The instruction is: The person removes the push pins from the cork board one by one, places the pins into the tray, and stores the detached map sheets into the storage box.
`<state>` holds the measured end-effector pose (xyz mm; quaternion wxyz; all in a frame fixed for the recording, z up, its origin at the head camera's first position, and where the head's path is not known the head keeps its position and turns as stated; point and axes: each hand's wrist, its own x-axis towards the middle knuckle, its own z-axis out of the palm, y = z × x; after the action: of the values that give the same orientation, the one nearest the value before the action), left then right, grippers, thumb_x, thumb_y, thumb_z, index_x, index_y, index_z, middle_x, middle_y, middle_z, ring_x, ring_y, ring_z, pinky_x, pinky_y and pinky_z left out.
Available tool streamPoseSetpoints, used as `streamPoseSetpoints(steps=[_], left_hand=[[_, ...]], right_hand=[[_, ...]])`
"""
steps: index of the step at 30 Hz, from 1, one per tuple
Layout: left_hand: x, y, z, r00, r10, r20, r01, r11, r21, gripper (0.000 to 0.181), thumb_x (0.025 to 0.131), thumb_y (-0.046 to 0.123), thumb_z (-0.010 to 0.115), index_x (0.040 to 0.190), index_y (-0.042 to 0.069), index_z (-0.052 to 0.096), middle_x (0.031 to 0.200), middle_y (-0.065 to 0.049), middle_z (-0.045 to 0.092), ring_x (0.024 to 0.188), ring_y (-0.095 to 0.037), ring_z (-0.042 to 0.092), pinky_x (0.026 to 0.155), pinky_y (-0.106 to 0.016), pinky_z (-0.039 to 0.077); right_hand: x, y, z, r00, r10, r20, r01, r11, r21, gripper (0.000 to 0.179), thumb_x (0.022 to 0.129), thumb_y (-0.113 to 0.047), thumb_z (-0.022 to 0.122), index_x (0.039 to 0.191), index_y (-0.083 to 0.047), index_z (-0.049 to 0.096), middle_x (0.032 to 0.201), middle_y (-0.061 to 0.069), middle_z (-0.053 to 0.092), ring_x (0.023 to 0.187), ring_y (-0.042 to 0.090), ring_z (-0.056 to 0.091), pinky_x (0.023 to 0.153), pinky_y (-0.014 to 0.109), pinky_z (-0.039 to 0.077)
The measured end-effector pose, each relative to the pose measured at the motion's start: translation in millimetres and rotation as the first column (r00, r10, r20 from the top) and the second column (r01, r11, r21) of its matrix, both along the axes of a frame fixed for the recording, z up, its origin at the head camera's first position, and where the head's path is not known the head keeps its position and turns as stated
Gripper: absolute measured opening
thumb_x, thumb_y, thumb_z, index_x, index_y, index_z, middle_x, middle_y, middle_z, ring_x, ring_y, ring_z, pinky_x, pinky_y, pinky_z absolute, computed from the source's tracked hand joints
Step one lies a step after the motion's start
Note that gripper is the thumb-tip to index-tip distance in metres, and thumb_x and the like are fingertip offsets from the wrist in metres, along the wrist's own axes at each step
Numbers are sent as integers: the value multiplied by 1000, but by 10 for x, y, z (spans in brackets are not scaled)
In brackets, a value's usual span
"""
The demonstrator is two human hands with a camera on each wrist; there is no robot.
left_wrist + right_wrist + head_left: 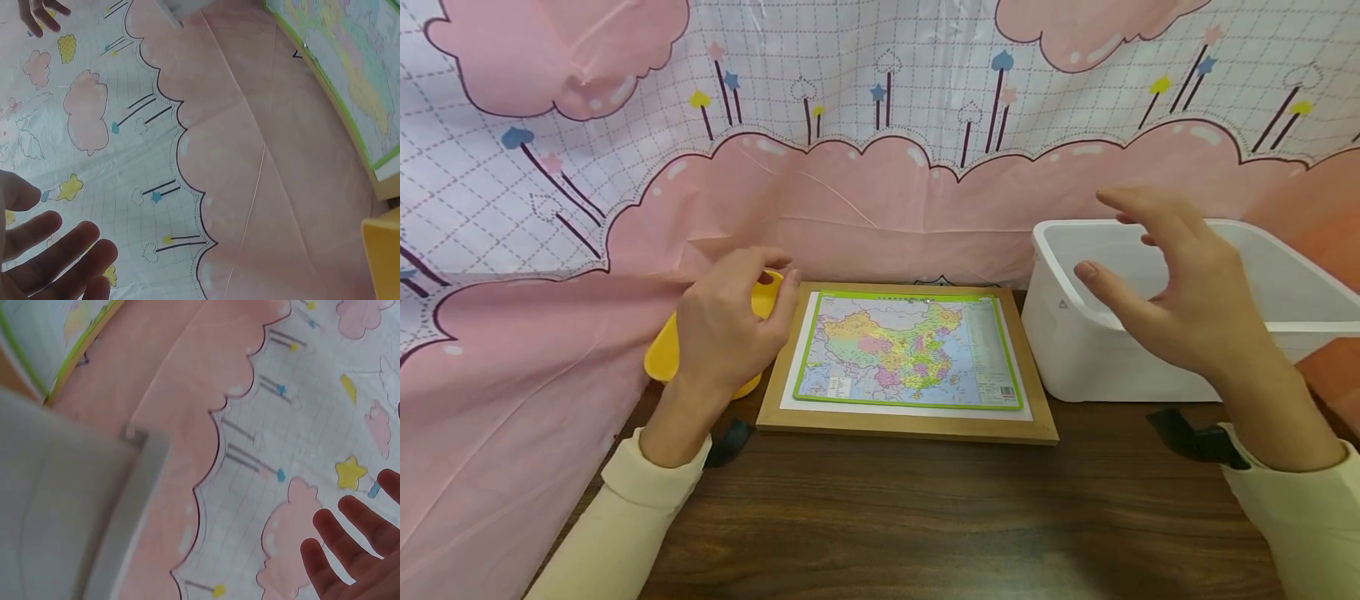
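My left hand (726, 321) hovers with relaxed, slightly bent fingers and nothing in its grasp. Behind it, partly hidden, is a yellow plastic object (662, 352); its full shape cannot be made out, and a yellow edge (384, 250) shows in the left wrist view. My right hand (1198, 292) is raised with thumb and fingers spread, in front of a white plastic bin (1052, 358). Between the hands lies a green-edged map of China (887, 350), on a wood-framed white board (910, 429).
The dark wood-grain table (940, 517) extends in front of the board. A pink and white patterned cloth (880, 192) hangs behind everything and runs down the left side. Orange material (1333, 375) shows at the far right beside the bin.
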<state>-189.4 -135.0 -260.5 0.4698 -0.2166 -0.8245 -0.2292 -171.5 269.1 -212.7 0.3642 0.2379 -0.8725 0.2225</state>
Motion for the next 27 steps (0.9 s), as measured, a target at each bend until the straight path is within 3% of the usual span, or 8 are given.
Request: streamPoseSetpoints(steps=[7, 12, 16, 20, 25, 27], left_hand=[[-12, 90, -169, 999, 1, 51, 1, 999, -51, 26, 93, 29, 58, 101, 7, 69, 84, -6, 68, 69, -21, 60, 57, -35, 47], [-2, 150, -332, 986, 16, 167, 8, 990, -143, 33, 92, 33, 63, 114, 9, 68, 103, -7, 71, 82, -22, 64, 60, -36, 53], [6, 194, -479, 962, 35, 270, 19, 981, -193, 41, 92, 36, 64, 123, 10, 64, 116, -8, 69, 89, -25, 66, 64, -38, 56], [-20, 224, -598, 917, 79, 392, 45, 954, -297, 57, 91, 44, 65, 136, 13, 54, 124, -8, 64, 86, -25, 66, 66, -39, 57], [-73, 251, -692, 822, 146, 550, 111, 907, -407, 74, 91, 57, 60, 151, 22, 36, 142, -10, 52, 112, -30, 63, 81, -49, 56], [-91, 258, -731, 792, 169, 587, 129, 893, -431, 76, 91, 60, 57, 154, 25, 32, 147, -11, 49, 118, -32, 61, 87, -52, 54]], right_hand=[[-22, -265, -226, 993, 114, 32, -114, 993, 1, 72, 77, -14, 81, 143, -19, 52, 143, 5, 55, 128, 26, 52, 108, 24, 36], [-41, -442, -439, 979, 166, 120, -167, 986, 1, 73, 80, -17, 81, 146, -22, 49, 146, 2, 52, 134, 23, 47, 110, 41, 39], [-49, -541, -673, 965, 164, 204, -171, 985, 18, 70, 85, -25, 77, 147, -24, 45, 146, 0, 51, 133, 22, 48, 106, 50, 40], [-44, -587, -905, 940, 126, 317, -157, 985, 73, 67, 90, -39, 71, 149, -27, 42, 146, -1, 50, 134, 22, 48, 105, 49, 42], [-63, -590, -1086, 887, 88, 453, -161, 979, 126, 70, 90, -54, 65, 151, -32, 38, 150, -1, 46, 137, 24, 46, 106, 53, 42], [-81, -587, -1143, 862, 75, 501, -170, 974, 147, 71, 89, -58, 63, 151, -34, 37, 152, -2, 44, 139, 25, 44, 107, 55, 41]])
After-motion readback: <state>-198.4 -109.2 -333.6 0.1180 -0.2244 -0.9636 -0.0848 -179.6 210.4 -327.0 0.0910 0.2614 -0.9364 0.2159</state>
